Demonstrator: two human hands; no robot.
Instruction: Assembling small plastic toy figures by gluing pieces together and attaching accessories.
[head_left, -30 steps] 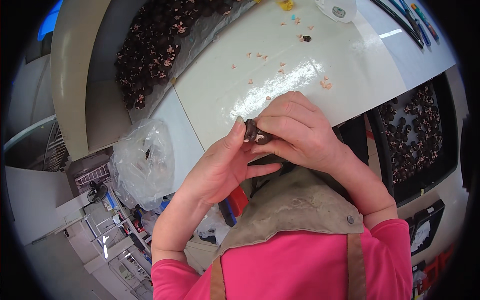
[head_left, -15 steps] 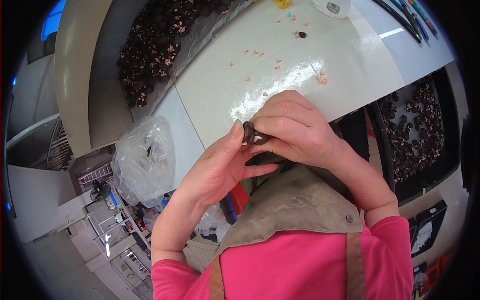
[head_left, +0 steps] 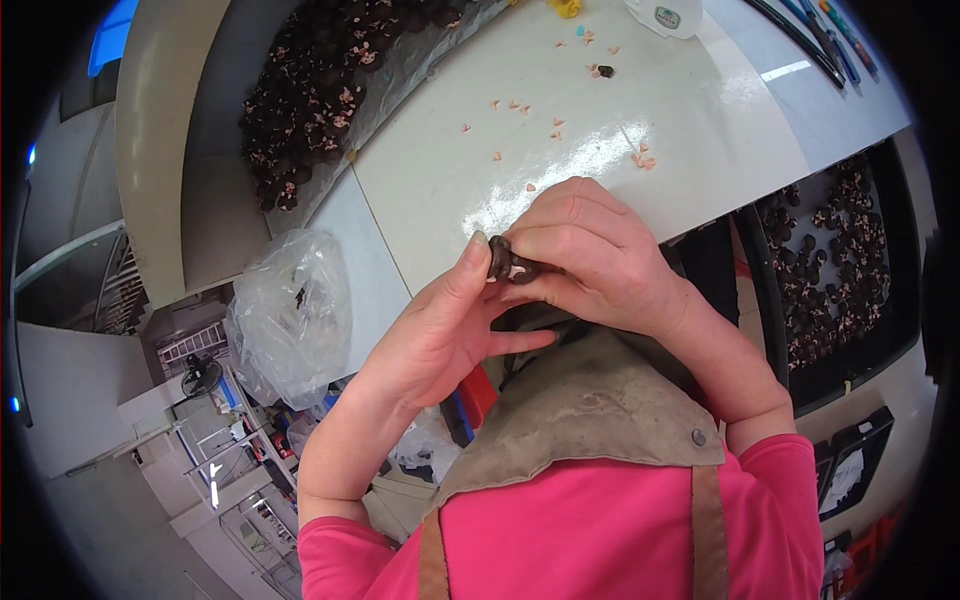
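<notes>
Both hands meet over the near edge of the white table (head_left: 430, 170). Between them is a small dark brown rounded piece with a bit of pink (head_left: 499, 258), like a little toy figure part. My left hand (head_left: 450, 310) pinches it from the left with the thumb, its lower fingers stretched out below. From the right, my right hand (head_left: 590, 250) grips the piece with thumb and bent fingers, which partly hide it. Small pink bits (head_left: 643, 160) lie scattered on the tabletop, with one dark piece (head_left: 605, 71) among them farther back.
A heap of dark brown and pink pieces (head_left: 310, 100) lies on plastic sheeting at the far left. More such pieces fill a black tray (head_left: 905, 250) on the right. A clear plastic bag (head_left: 290, 320) hangs at the table's left edge. Pens (head_left: 835, 45) and a white bottle (head_left: 670, 15) lie at the back.
The right thumb and fingers have shifted slightly around the dark brown piece, and the piece has turned a little. Both hands stay in nearly the same place.
</notes>
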